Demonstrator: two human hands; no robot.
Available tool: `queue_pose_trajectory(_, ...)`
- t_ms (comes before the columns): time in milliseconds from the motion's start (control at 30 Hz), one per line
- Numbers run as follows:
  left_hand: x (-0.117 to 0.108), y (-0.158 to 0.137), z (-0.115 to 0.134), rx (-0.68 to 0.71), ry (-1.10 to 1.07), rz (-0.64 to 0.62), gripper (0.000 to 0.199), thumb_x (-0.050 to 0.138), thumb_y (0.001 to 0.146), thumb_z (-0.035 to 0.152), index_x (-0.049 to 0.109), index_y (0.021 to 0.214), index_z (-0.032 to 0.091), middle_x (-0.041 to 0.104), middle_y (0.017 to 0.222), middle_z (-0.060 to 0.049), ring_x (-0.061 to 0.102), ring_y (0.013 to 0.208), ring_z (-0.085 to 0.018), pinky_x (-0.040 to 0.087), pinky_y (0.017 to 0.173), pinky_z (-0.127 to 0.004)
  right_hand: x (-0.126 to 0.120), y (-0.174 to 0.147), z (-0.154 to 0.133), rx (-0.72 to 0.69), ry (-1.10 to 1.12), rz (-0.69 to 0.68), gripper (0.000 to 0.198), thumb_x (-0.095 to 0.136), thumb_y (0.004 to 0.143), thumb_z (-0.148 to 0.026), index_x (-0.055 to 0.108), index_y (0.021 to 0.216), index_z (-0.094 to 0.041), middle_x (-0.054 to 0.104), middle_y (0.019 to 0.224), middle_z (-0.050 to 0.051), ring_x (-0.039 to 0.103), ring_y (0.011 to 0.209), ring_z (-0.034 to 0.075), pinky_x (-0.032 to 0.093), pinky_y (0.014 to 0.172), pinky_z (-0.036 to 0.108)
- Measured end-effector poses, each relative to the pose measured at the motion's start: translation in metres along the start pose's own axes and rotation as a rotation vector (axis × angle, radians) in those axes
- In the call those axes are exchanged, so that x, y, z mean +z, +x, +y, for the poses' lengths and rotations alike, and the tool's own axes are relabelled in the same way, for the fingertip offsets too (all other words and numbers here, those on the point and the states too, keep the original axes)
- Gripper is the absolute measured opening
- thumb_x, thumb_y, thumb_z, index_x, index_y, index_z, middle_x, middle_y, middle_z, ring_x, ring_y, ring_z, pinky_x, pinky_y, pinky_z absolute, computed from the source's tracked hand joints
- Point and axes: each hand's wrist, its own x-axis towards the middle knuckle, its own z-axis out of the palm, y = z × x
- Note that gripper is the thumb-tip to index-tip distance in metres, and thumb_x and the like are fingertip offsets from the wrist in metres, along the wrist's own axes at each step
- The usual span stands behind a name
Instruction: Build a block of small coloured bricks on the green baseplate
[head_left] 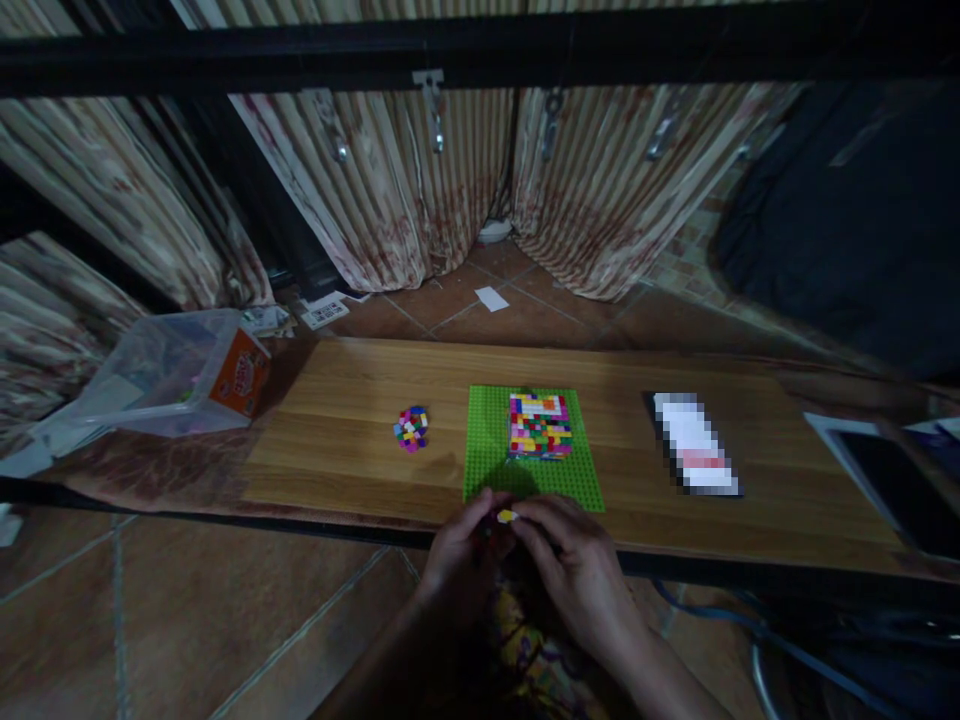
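Close to my body, at the table's near edge, my two hands meet. Between the fingertips of my right hand (581,560) is a small yellow toy brick (507,516). My left hand (461,550) is curled right beside it; its palm is in shadow, and what it holds is too dark to make out. Just beyond my hands lies a green studded baseplate (487,450). A block built of many coloured bricks (538,425) stands on it. Left of the baseplate, a small heap of loose coloured bricks (412,429) rests on the table.
The wooden table (337,400) runs across the view. To the right lies a phone-like object with a blurred screen (696,445), and a dark tablet-like thing (892,480) sits at the far right. A clear plastic box (172,370) with an orange label stands at the left.
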Motion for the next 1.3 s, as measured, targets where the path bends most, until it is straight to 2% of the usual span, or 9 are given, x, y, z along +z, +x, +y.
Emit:
queue_pose_trajectory(167,-0.006,0.002,-0.009,0.136,0.248,-0.100,0.023,0.078,0.062,0.029,0.068,0.077,0.015,0.055,0.061,0.002,0.045,0.056,-0.007,0.034,0.055,-0.020,-0.002,-0.001,0.001,0.119,0.092,-0.064,0.020,0.049,0.089,-0.025,0.065,0.100,-0.026,0.068,0.095,0.004,0.062,0.089,0.019,0.048,0.078,0.032)
queue_pose_trajectory(367,-0.004,0.003,-0.012,0.164,0.394,-0.070,0.023,0.074,0.066,0.034,0.064,0.069,0.013,0.044,0.053,0.005,0.032,0.050,-0.005,0.025,0.050,-0.019,0.005,-0.004,0.014,0.360,0.299,-0.072,0.029,0.056,0.083,-0.033,0.062,0.109,-0.023,0.070,0.093,0.005,0.065,0.086,0.020,0.050,0.077,0.032)
queue_pose_trajectory(567,-0.005,0.004,-0.012,0.117,0.306,-0.057,0.025,0.073,0.065,0.034,0.060,0.065,0.013,0.039,0.051,0.006,0.028,0.049,-0.005,0.024,0.049,-0.018,0.012,-0.005,0.016,0.440,0.582,-0.028,0.036,0.062,0.078,-0.036,0.062,0.110,-0.019,0.068,0.087,0.005,0.064,0.084,0.019,0.051,0.076,0.031)
queue_pose_trajectory(667,-0.006,0.005,-0.011,0.076,0.214,-0.060,0.025,0.074,0.064,0.033,0.059,0.063,0.013,0.042,0.054,0.005,0.031,0.050,-0.005,0.025,0.049,-0.017,0.013,-0.004,0.015,0.449,0.618,-0.006,0.033,0.063,0.077,-0.038,0.066,0.104,-0.019,0.069,0.090,0.005,0.064,0.086,0.020,0.051,0.078,0.031)
queue_pose_trajectory(800,-0.001,0.001,-0.005,0.056,0.150,-0.031,0.023,0.076,0.064,0.030,0.060,0.065,0.013,0.047,0.061,0.003,0.037,0.055,-0.005,0.029,0.052,-0.015,0.006,0.003,0.019,0.331,0.444,0.051,0.026,0.057,0.082,-0.038,0.068,0.101,-0.023,0.068,0.094,0.005,0.063,0.090,0.019,0.050,0.079,0.030)
queue_pose_trajectory(933,0.004,-0.003,-0.001,0.032,0.157,-0.006,0.025,0.076,0.064,0.030,0.057,0.063,0.014,0.042,0.057,0.005,0.031,0.050,-0.003,0.025,0.047,-0.014,-0.006,0.018,0.026,0.149,0.224,0.159,0.023,0.051,0.087,-0.033,0.067,0.100,-0.023,0.067,0.095,0.006,0.063,0.087,0.019,0.051,0.074,0.029)
queue_pose_trajectory(1033,0.006,-0.005,0.001,0.049,0.166,0.004,0.027,0.076,0.063,0.030,0.055,0.060,0.014,0.042,0.058,0.005,0.033,0.051,-0.004,0.027,0.048,-0.014,-0.013,0.033,0.029,0.039,0.092,0.243,0.021,0.049,0.088,-0.031,0.066,0.097,-0.022,0.067,0.094,0.006,0.063,0.087,0.019,0.051,0.076,0.030)
queue_pose_trajectory(1200,0.005,-0.006,0.001,0.046,0.211,0.010,0.028,0.077,0.061,0.032,0.055,0.061,0.014,0.042,0.058,0.005,0.034,0.051,-0.004,0.026,0.048,-0.014,-0.010,0.057,0.032,-0.127,-0.053,0.287,0.019,0.050,0.089,-0.027,0.068,0.094,-0.026,0.065,0.100,0.005,0.059,0.096,0.020,0.048,0.083,0.035)
queue_pose_trajectory(1300,0.003,-0.003,0.000,0.026,0.204,0.028,0.027,0.077,0.061,0.032,0.058,0.065,0.013,0.043,0.059,0.005,0.034,0.051,-0.003,0.024,0.046,-0.014,-0.003,0.065,0.037,-0.153,-0.115,0.372,0.016,0.056,0.085,-0.028,0.071,0.091,-0.030,0.061,0.110,0.004,0.052,0.104,0.022,0.044,0.088,0.041)
